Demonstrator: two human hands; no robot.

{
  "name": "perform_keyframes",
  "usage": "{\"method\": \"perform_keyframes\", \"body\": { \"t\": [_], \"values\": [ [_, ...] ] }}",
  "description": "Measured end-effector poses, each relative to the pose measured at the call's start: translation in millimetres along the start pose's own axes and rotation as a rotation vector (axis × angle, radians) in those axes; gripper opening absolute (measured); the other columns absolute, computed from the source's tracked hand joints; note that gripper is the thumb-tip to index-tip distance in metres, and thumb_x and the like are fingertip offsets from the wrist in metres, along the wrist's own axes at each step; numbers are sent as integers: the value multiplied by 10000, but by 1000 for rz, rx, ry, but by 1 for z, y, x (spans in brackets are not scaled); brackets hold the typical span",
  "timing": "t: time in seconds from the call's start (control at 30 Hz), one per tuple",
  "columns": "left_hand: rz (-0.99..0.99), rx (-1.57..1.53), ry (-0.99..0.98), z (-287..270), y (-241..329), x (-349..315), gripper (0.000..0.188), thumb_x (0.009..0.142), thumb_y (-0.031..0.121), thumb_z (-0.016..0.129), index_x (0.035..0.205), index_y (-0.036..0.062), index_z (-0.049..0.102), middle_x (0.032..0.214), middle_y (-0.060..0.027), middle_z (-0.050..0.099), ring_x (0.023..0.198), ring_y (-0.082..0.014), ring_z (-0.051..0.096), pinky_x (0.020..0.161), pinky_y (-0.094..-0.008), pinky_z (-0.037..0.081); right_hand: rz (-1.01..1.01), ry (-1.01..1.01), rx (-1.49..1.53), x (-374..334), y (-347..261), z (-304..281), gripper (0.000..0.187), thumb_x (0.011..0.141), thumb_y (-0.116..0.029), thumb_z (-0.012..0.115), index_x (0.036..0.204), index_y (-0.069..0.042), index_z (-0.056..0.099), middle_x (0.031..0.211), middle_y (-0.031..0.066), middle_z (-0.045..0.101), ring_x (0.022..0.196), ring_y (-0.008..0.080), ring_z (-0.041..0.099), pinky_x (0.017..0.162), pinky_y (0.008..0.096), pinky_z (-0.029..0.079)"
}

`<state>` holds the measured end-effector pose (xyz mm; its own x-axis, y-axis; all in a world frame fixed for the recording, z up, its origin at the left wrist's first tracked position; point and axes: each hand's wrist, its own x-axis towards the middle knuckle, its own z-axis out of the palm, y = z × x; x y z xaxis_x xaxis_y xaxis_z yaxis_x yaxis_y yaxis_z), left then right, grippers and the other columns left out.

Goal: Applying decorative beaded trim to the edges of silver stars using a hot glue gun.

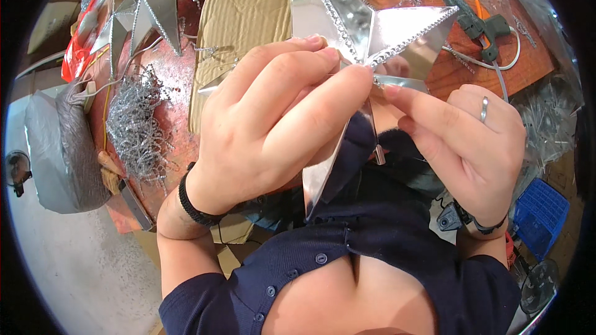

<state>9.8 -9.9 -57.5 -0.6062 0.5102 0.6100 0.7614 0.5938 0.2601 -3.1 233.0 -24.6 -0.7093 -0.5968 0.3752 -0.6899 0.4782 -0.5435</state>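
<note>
A shiny silver star (360, 22) with beaded trim along its ridges is held up close in front of me. My left hand (273, 118) grips it from the left, fingers wrapped over its middle. My right hand (472, 142), with a ring on one finger, pinches the star's lower edge near the centre with fingertip and thumb. One mirror-like point of the star (329, 174) hangs down between my hands.
On the reddish workbench (174, 74) lie more silver stars (155, 3), a tangle of silver bead trim (136, 124), a cardboard sheet (248, 18) and a green glue gun (478, 22) with a white cord. A blue crate (540, 214) sits low right, a grey wrapped bundle (59, 149) at left.
</note>
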Motion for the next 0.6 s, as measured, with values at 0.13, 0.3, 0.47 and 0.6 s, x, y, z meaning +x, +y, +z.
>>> {"method": "perform_keyframes", "body": {
  "t": [0.13, 0.3, 0.47, 0.6],
  "values": [
    [3, 23, -51, -4, 1, 1, 310, 862, 47, 720, 1158, 17, 632, 1048, -150, 679, 972, -329, 680, 862, -421, 564, 6, -5, 4, 0, -1, -1, 347, 724, 47, 735, 1067, -5, 746, 618, 66, 514, 547, 214, 485, 528, 334, 361],
    [-22, 20, -54, -4, 4, 3, 309, 864, 55, 729, 1153, 10, 633, 1068, -160, 677, 1005, -338, 677, 864, -418, 560, 6, -17, -40, 1, -3, -3, 341, 724, 42, 737, 1062, -4, 746, 614, 67, 501, 547, 215, 479, 525, 333, 354],
    [-104, -62, -5, -1, 5, 2, 381, 861, 74, 751, 1194, 1, 580, 1081, -182, 678, 1028, -356, 677, 852, -400, 556, 9, -8, -22, 0, -3, -2, 342, 719, 35, 744, 1059, -5, 748, 613, 68, 495, 549, 212, 472, 523, 333, 348],
    [-60, -48, -12, -4, 3, 2, 393, 866, 73, 748, 1203, 1, 560, 1076, -187, 680, 1017, -352, 682, 849, -392, 554, 0, -6, -22, -1, -2, -2, 346, 720, 32, 746, 1064, -5, 748, 611, 67, 491, 547, 209, 470, 523, 333, 347]
  ]
}}
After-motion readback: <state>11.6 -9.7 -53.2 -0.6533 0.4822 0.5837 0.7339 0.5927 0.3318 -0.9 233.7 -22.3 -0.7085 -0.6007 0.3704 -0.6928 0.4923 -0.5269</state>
